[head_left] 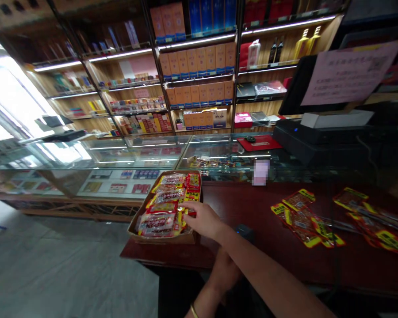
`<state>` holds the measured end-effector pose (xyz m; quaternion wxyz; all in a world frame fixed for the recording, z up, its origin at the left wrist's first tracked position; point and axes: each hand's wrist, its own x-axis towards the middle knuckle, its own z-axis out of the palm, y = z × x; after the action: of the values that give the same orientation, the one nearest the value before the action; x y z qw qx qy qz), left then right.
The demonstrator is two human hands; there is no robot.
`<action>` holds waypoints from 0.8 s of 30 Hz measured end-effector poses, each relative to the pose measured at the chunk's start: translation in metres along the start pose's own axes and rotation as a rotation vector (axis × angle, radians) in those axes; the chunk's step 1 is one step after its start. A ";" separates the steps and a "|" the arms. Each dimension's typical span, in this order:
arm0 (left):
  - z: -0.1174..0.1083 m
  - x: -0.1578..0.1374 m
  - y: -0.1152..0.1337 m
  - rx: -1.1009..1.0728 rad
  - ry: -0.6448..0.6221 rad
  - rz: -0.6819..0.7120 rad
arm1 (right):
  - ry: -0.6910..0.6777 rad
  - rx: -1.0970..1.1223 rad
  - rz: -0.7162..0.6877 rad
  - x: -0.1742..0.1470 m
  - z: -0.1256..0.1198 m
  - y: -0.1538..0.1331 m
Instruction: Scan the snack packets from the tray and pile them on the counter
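At the centre of the frame we see a bare right hand, fingertips at red-and-yellow plastic packets filling an open brown cardboard box. Just below, we find the left hand, partly hidden by the right forearm. At right, we see flat red-and-yellow packets scattered on a dark red counter; above, lit wooden shelves.
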<state>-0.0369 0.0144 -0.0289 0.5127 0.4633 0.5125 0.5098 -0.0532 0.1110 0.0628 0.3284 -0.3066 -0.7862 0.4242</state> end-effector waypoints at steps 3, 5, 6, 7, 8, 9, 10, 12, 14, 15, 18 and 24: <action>0.003 0.003 -0.013 0.047 -0.014 -0.093 | 0.181 -0.233 0.108 -0.043 -0.063 0.042; 0.004 0.005 -0.019 0.111 -0.003 -0.142 | 0.356 -0.436 0.273 -0.079 -0.109 0.078; 0.005 0.006 -0.020 0.133 -0.002 -0.153 | 0.447 -0.543 0.367 -0.097 -0.129 0.096; 0.005 0.007 -0.021 0.145 -0.002 -0.162 | 0.521 -0.636 0.453 -0.115 -0.146 0.113; 0.005 0.008 -0.021 0.149 0.000 -0.175 | 0.579 -0.714 0.525 -0.131 -0.158 0.127; 0.005 0.009 -0.021 0.149 0.001 -0.190 | 0.616 -0.782 0.571 -0.146 -0.164 0.138; 0.005 0.009 -0.020 0.148 0.003 -0.204 | 0.633 -0.837 0.599 -0.158 -0.165 0.146; 0.005 0.011 -0.019 0.147 0.015 -0.215 | 0.616 -0.916 0.611 -0.174 -0.153 0.152; 0.006 0.012 -0.018 0.145 0.024 -0.207 | 0.540 -0.952 0.576 -0.180 -0.134 0.149; 0.006 0.012 -0.017 0.142 0.026 -0.202 | 0.490 -0.957 0.547 -0.180 -0.125 0.145; 0.006 0.011 -0.017 0.130 0.008 -0.201 | 0.373 -0.950 0.475 -0.175 -0.114 0.134; 0.004 0.010 -0.018 0.137 0.008 -0.207 | 0.440 -0.995 0.591 -0.179 -0.154 0.143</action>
<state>-0.0324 0.0233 -0.0477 0.5275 0.4398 0.5932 0.4199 0.2026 0.1112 -0.0416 0.1693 -0.7082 -0.6854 0.0064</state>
